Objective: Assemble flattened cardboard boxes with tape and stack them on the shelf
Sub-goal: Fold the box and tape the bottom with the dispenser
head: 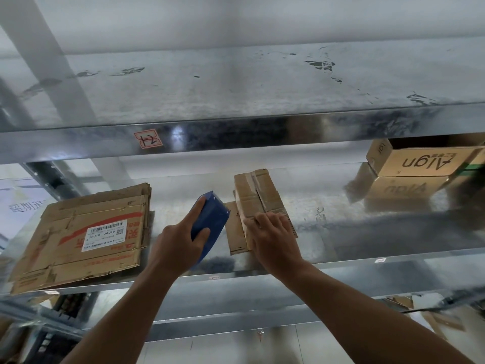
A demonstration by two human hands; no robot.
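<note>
Head-worn view, close, facing shelf [341, 219]

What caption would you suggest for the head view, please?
At the metal shelf, left hand grips a blue tape dispenser; right hand holds a small taped box beside flattened cardboard.

Middle shelf deck [367, 232]: galvanised sheet metal, glossy and mottled, bright enough to mirror the boxes standing on it.
Upper shelf deck [236, 82]: the same metal, duller, scuffed with dark marks.
Flattened cardboard stack [65, 248]: brown corrugated board, matt, creased, ragged at the edges (a smooth white paper label [104, 235] is stuck on top).
Small box [258, 195]: brown corrugated cardboard, matt, crossed by shiny clear tape.
Tape dispenser [210, 219]: blue plastic, smooth, faint sheen.
Printed box [420, 161]: tan cardboard, smoother, matt.
</note>
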